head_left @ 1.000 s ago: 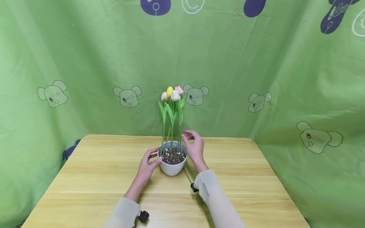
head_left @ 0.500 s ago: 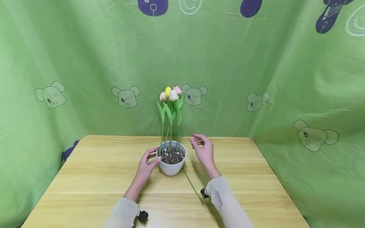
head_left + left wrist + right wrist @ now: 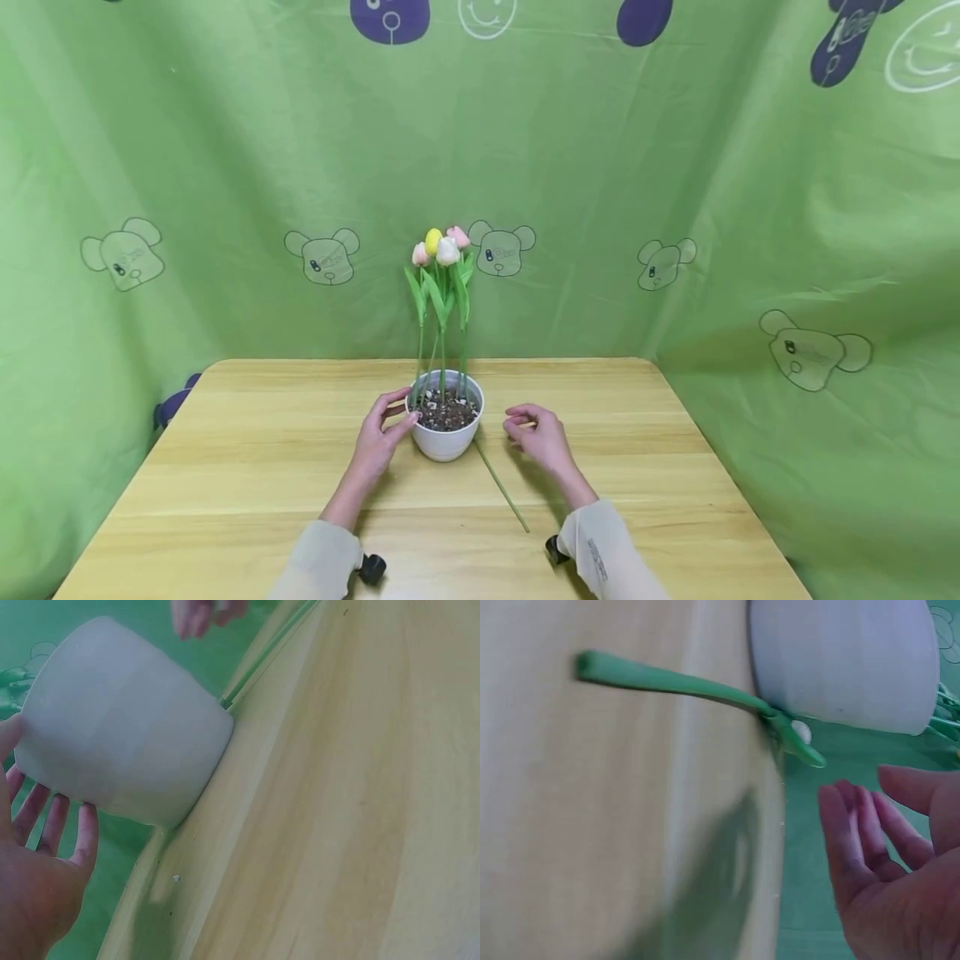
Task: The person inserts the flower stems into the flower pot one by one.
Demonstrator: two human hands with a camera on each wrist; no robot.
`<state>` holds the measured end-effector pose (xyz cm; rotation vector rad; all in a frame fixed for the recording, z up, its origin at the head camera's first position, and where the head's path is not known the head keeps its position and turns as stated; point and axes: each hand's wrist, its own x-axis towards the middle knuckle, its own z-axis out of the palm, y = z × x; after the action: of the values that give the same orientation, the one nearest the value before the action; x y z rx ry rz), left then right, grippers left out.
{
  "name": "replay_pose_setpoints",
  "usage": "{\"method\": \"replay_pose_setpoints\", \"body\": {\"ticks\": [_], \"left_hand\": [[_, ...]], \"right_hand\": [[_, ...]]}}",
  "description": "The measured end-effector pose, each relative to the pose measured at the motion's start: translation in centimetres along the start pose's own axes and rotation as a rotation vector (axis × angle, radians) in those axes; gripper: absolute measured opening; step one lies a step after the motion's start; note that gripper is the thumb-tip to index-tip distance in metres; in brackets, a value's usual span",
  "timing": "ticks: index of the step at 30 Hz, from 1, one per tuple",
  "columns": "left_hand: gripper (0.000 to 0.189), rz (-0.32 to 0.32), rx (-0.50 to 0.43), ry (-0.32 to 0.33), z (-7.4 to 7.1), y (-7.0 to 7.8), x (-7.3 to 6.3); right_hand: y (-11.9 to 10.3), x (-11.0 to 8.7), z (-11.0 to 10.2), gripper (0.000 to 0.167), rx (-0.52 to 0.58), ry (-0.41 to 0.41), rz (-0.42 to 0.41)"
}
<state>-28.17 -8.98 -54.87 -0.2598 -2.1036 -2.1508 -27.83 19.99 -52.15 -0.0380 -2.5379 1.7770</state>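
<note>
A white flower pot (image 3: pixel 444 445) filled with dark soil stands on the wooden table, holding several upright artificial tulips (image 3: pixel 442 287) in pink, yellow and white. My left hand (image 3: pixel 375 435) grips the pot's left side, thumb at the rim and fingers against the wall, as the left wrist view (image 3: pixel 45 862) also has it. To the pot's right, my right hand (image 3: pixel 542 437) hovers with loosely bent fingers and nothing between them. A loose green tulip stem (image 3: pixel 501 487) lies on the table; in the right wrist view a leaf and a white bit show at its far end beside the pot.
The wooden table (image 3: pixel 660 483) reaches back to a green patterned curtain (image 3: pixel 585 167), which also hangs at both sides. Small light crumbs (image 3: pixel 176 878) lie near the pot in the left wrist view.
My right hand has drawn away from the tulip stems, moving right and then down towards the table. The left hand stays at the pot. More of the loose stem shows now.
</note>
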Motion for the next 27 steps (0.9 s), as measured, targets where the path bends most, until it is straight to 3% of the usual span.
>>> {"method": "replay_pose_setpoints", "body": {"ticks": [14,20,27], "left_hand": [[0.051,-0.005,-0.007,0.008,0.0,0.2,-0.1],[0.051,-0.008,-0.004,0.006,0.1,0.4,-0.2],[0.052,-0.008,-0.005,0.006,0.1,0.4,-0.1]], "right_hand": [[1.5,-1.3,2.0,0.030,-0.084,-0.210,0.063],[1.5,-1.4,2.5,0.032,-0.110,-0.232,0.028],[1.6,-1.1,2.8,0.034,-0.141,-0.229,0.045]]}}
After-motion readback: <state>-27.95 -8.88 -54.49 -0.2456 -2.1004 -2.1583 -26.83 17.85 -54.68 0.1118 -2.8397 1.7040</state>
